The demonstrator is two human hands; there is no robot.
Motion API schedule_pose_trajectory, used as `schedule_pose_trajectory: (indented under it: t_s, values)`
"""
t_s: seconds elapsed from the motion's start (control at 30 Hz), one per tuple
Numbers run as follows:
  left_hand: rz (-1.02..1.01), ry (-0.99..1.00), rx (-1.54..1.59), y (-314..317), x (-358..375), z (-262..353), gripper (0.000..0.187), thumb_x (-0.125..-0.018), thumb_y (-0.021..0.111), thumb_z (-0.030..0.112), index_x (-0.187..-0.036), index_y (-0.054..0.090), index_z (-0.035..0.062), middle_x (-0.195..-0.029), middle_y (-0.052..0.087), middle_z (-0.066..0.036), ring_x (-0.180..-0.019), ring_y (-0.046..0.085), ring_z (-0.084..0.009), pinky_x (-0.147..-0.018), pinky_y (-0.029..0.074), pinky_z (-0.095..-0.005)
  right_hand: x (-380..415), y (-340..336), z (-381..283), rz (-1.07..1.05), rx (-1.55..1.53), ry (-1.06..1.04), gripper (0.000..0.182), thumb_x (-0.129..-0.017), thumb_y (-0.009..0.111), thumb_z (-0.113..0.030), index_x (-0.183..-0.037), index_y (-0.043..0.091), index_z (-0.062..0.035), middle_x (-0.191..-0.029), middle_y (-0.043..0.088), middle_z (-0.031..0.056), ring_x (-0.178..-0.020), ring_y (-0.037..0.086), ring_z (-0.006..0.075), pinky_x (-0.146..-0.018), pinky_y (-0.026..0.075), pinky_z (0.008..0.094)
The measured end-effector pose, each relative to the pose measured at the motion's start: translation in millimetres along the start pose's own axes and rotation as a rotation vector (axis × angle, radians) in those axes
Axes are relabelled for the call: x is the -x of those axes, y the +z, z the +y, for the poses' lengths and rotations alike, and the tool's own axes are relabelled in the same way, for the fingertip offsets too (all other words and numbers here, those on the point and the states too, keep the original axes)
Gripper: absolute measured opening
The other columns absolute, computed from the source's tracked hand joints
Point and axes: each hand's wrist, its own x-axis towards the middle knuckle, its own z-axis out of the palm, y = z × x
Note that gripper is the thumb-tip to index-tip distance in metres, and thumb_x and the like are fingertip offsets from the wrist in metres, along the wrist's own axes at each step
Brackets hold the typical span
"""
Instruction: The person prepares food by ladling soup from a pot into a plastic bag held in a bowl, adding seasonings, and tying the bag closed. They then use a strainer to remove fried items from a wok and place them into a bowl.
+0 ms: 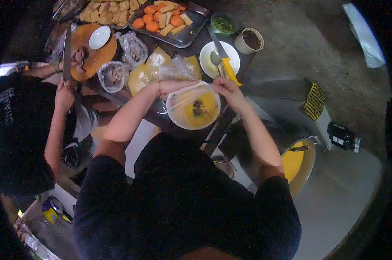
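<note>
A round white bowl (pixel 194 105) of yellow food with a dark crumbly topping sits in front of my body, clear plastic over part of it. My left hand (pixel 180 86) is at its upper left rim, its fingers mostly hidden by the bowl and plastic. At the upper right rim my right hand (pixel 227 90) pinches the plastic's edge. Bags of yellow food (pixel 146 74) lie just beyond my left hand. A white plate (pixel 235 56) with a spoon and a yellow-handled knife (pixel 230 70) is past my right hand.
At the left a co-worker's hand (pixel 65 96) holds a large blade beside a round board (pixel 104 56). Trays of cut food (pixel 196 37) stand at the back, near a cup of dark crumbs (pixel 249 41). A pot of yellow liquid (pixel 293 164) is at the right.
</note>
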Motion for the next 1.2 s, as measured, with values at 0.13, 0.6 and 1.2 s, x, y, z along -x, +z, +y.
schedule_pose_trajectory:
  t_s: [0.13, 0.6, 1.2]
  values:
    - [0.133, -0.012, 0.25, -21, -8, -90, 0.06, -0.084, 0.04, 0.052, -0.128, 0.036, 0.0117, -0.118, 0.049, -0.008, -0.099, 0.053, -0.0162, -0.084, 0.044, -0.032, 41, 31, 51, 0.055, 0.088, 0.0, 0.015, -0.083, 0.053, -0.017, -0.075, 0.05, -0.005, -0.068, 0.041, -0.0047, -0.066, 0.039, 0.0043, -0.057, 0.032, 0.0204]
    - [1.278, 0.782, -1.066, 76, 8, -114, 0.054, -0.074, 0.058, 0.035, -0.109, 0.048, -0.0042, -0.099, 0.051, -0.022, -0.091, 0.051, -0.0334, -0.078, 0.042, -0.038, -8, 57, 16, 0.333, -0.217, 0.296, 0.018, -0.08, 0.057, -0.021, -0.07, 0.054, -0.0072, -0.057, 0.046, -0.0029, -0.048, 0.04, 0.0039, -0.042, 0.029, 0.0205]
    - [0.99, 0.866, -0.882, 113, 46, -61, 0.024, -0.073, 0.053, -0.001, -0.097, 0.055, -0.0023, -0.082, 0.049, -0.014, -0.078, 0.052, -0.0272, -0.07, 0.042, -0.0315, 1, 80, 73, -0.138, 0.679, -0.464, 0.061, -0.06, 0.071, -0.022, -0.115, 0.045, -0.0096, -0.125, 0.04, 0.012, -0.119, 0.032, 0.0306, -0.1, 0.023, 0.0416]
